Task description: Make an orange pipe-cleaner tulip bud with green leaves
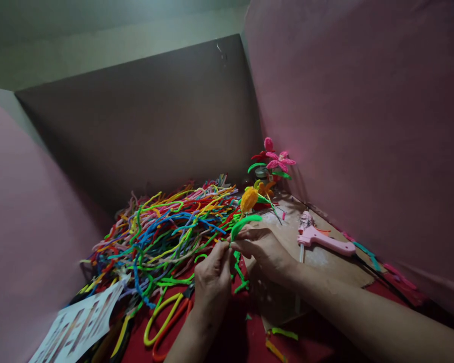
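A curved green pipe cleaner leaf (246, 222) rises from between my two hands, which meet at its lower end. My right hand (268, 253) pinches the leaf near its base, fingers closed. Fingertips of my left hand (214, 275) press together at the same spot; the very end of the piece is hidden there. Just beyond the leaf is a yellow-orange fuzzy bud (248, 200), apart from my fingers as far as I can see. Short green pipe cleaner pieces (241, 275) lie on the red cloth below my hands.
A big heap of coloured pipe cleaners (174, 227) fills the left. Scissors (166, 320), pliers (121, 338) and a printed sheet (79, 322) lie nearer. A pink glue gun (325, 241) rests on cardboard (340, 269) at right. Pink flowers (280, 160) stand in the far corner.
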`<state>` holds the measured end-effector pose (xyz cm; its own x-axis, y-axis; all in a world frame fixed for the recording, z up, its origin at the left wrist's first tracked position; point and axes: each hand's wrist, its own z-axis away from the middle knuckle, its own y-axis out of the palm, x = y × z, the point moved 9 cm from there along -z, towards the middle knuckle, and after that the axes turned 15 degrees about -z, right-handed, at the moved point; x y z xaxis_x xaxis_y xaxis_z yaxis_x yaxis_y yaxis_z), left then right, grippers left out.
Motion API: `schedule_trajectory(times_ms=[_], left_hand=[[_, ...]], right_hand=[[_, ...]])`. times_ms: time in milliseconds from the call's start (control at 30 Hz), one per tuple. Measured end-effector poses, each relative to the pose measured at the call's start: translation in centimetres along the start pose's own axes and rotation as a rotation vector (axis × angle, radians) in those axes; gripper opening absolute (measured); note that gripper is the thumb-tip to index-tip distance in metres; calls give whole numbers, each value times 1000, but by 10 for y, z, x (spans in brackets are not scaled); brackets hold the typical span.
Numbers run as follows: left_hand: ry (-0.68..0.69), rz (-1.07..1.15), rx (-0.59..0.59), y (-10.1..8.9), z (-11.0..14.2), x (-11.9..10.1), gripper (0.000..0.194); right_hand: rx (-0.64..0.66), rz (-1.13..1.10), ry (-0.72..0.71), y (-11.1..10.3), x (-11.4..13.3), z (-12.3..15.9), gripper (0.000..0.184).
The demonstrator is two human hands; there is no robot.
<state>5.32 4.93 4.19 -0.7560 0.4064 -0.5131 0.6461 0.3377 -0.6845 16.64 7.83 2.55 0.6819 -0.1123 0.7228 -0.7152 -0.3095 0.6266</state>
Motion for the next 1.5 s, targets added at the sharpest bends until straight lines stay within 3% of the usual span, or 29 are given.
schedule_trajectory(times_ms=[133, 300, 400, 500, 600, 767, 833, 933, 1033, 1133, 1233, 1300, 1400, 1500], left_hand=[[-173, 386, 155, 7, -4, -1, 20], [-341, 873, 452, 32, 3, -4, 19], [-381, 1153, 610, 46, 12, -9, 19], [-368, 1265, 714, 50, 16, -15, 22], [-346, 1084, 621, 46, 10, -9, 22], [-99, 228, 49, 1, -4, -2, 15], [-1, 20, -70, -6, -1, -8, 14], [0, 23, -39, -2, 0, -5, 14], [-171, 343, 157, 13, -1, 5, 18], [-326, 730, 351, 29, 2, 4, 19], [-394, 1012, 498, 41, 8, -4, 20], [-396, 1092, 576, 45, 11, -9, 21], [-376, 985, 557, 44, 9, -7, 22], [-237, 531, 277, 22, -1, 2, 19]], right_hand=[[33, -42, -7, 2, 2, -1, 14], [159, -151, 36, 8, 0, -3, 8], [280, -103, 113, 16, -4, 0, 10], [340, -72, 135, 21, -5, 2, 14], [241, -50, 45, 12, 1, -1, 13], [61, 52, 25, -2, -4, -3, 18], [25, 80, 17, -4, -4, -2, 20], [22, 79, 18, -3, -4, -2, 22], [67, -19, 38, 1, -5, -3, 22], [184, -152, 144, 10, -11, -2, 17], [270, -212, 228, 18, -14, 1, 13], [275, -214, 210, 17, -12, 2, 13], [195, -165, 140, 9, -11, -1, 13], [87, -113, 66, -3, -10, -4, 13]])
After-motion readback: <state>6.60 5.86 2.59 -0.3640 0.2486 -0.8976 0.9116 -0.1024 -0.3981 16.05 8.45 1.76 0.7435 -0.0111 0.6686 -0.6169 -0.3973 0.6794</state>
